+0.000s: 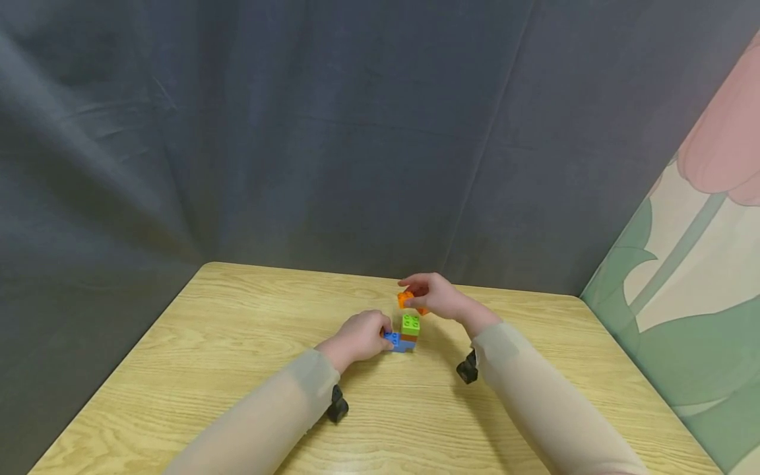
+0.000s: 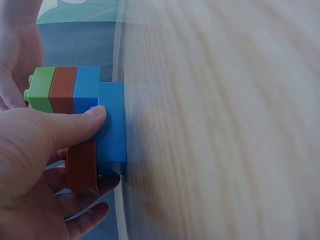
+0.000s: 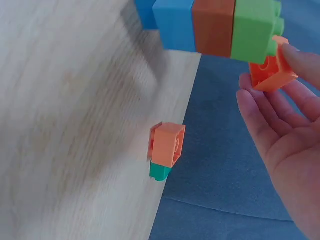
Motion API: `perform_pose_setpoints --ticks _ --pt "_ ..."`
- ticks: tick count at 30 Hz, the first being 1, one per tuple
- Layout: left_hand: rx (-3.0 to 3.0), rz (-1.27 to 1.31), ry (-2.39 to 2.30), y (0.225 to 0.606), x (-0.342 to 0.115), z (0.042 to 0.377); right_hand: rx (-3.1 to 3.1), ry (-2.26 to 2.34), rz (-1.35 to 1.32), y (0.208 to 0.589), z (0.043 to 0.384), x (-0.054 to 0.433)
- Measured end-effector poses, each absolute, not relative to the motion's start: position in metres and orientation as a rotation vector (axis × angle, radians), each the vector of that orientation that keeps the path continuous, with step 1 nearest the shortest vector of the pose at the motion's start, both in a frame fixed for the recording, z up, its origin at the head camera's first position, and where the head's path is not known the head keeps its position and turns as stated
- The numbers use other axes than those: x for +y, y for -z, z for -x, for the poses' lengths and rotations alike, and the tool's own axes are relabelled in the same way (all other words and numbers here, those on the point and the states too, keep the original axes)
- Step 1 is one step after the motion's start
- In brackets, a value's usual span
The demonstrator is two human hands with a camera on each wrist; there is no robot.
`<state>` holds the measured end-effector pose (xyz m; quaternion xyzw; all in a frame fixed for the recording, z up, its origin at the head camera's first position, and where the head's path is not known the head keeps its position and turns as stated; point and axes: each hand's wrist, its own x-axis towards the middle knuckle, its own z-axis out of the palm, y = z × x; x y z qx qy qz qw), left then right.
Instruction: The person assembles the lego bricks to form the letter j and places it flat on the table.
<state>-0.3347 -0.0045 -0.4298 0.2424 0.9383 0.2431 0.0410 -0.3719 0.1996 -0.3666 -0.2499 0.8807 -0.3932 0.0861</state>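
A small stack of toy building bricks stands on the table, with a long blue brick [image 2: 112, 135] at its base. A second blue brick [image 2: 87, 86], a brown brick [image 2: 64, 90] and a green brick [image 1: 410, 323] rise from one end of it. At the other end sits another brown brick [image 2: 82, 167]. My left hand [image 1: 361, 335] grips that end, its thumb across the blue bricks and its fingers on the far side. My right hand [image 1: 439, 297] pinches an orange brick [image 3: 272, 72] close by the green brick's studs, hollow underside showing in the right wrist view.
Another orange brick [image 3: 167, 145] and a dark green brick [image 3: 160, 170] are on the wooden table [image 1: 267, 310], behind the stack. A dark curtain [image 1: 356, 132] hangs along the table's back edge. Floral fabric [image 1: 683, 297] hangs at the right.
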Motion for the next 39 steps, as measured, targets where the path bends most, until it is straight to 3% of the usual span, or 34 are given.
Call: perform_pose_setpoints --ticks 39 --pt "2.874 -0.726 -0.755 0.43 -0.003 0.334 2.592 1.212 0.849 0.373 0.341 0.215"
